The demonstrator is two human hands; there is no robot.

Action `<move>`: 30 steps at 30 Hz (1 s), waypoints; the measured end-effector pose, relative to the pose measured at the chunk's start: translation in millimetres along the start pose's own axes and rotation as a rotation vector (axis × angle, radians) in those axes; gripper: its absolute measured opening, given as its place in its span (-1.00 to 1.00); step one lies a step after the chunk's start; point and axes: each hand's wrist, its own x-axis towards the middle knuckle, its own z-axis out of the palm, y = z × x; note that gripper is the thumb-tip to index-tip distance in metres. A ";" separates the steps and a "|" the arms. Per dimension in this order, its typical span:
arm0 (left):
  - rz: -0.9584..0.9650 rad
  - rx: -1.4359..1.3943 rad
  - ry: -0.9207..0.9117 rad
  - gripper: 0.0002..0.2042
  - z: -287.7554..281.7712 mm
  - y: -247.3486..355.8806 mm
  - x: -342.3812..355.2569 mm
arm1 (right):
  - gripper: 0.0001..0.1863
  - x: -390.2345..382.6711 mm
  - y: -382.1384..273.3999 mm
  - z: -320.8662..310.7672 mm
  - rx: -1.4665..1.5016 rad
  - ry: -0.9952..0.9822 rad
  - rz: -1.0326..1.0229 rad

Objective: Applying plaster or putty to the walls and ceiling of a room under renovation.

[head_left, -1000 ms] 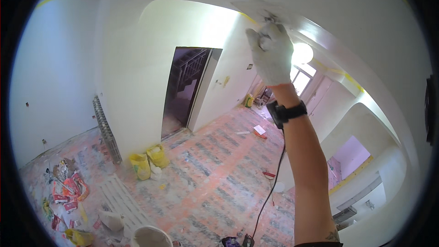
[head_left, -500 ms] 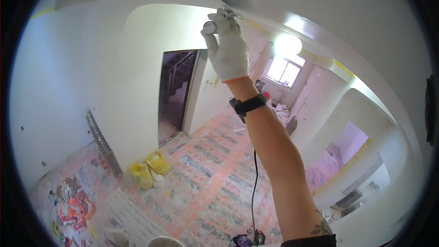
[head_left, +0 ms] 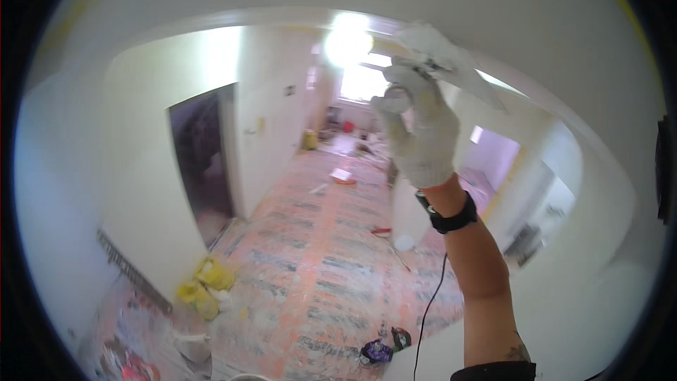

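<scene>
My right hand [head_left: 422, 123], in a white knit work glove with a dark band at the wrist, is raised in front of me on the right. Its fingers are wrapped round the handle of a plastering trowel [head_left: 462, 63], whose round handle end shows beside the thumb. The wide blade slants down to the right, with whitish material on it, and is somewhat blurred. It appears near the white ceiling edge [head_left: 296, 17]; I cannot tell whether they touch. My left hand is out of view.
Pink-and-grey sheeting covers the floor [head_left: 317, 254]. Yellow bags [head_left: 199, 298] stand by the left wall near a dark doorway [head_left: 204, 162]. A black cable [head_left: 431, 303] hangs below my arm. A white bucket [head_left: 192, 346] is at lower left; a lit round lamp [head_left: 349, 44] is ahead.
My view has turned to the right. My right hand has come lower and further right in the picture with the trowel, whose blade now shows whitish material on it.
</scene>
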 end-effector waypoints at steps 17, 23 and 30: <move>0.144 0.253 -0.395 -0.69 239.2 60.6 -92.6 | -0.67 -121.4 130.5 -412.4 -0.621 0.106 0.205; 0.227 0.439 -0.425 -0.72 276.2 56.7 -96.8 | -0.81 -174.6 133.4 -412.6 -0.646 0.174 0.307; 0.102 0.416 -0.816 -0.72 310.4 55.3 -110.1 | -0.76 -214.3 79.8 -318.4 0.344 -0.114 0.968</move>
